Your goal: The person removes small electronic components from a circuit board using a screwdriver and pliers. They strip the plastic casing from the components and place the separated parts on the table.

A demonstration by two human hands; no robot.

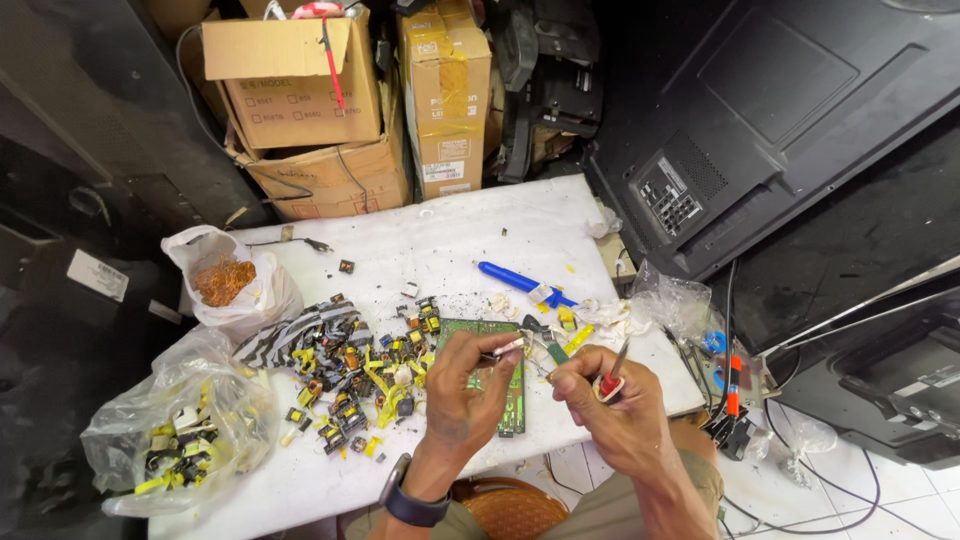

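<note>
Head view: left hand (pixel 462 385) pinches slim metal pliers (pixel 503 349) over the green rectangular circuit board (pixel 500 385) on the white table (pixel 440 245). Right hand (pixel 605 400) is closed round a red-handled screwdriver (pixel 612 375). Best kept low and steady. Yellow-taped transformer heap (pixel 350 385) crowds left; table edge near; open room beyond board.

An electronics repair workshop: just left of the fingers (pixel 500 352) lies a heap of stripped transformers (pixel 350 375), beneath them a circuit board (pixel 510 400), beyond them television backs (pixel 800 110) and cardboard boxes (pixel 330 110).
</note>
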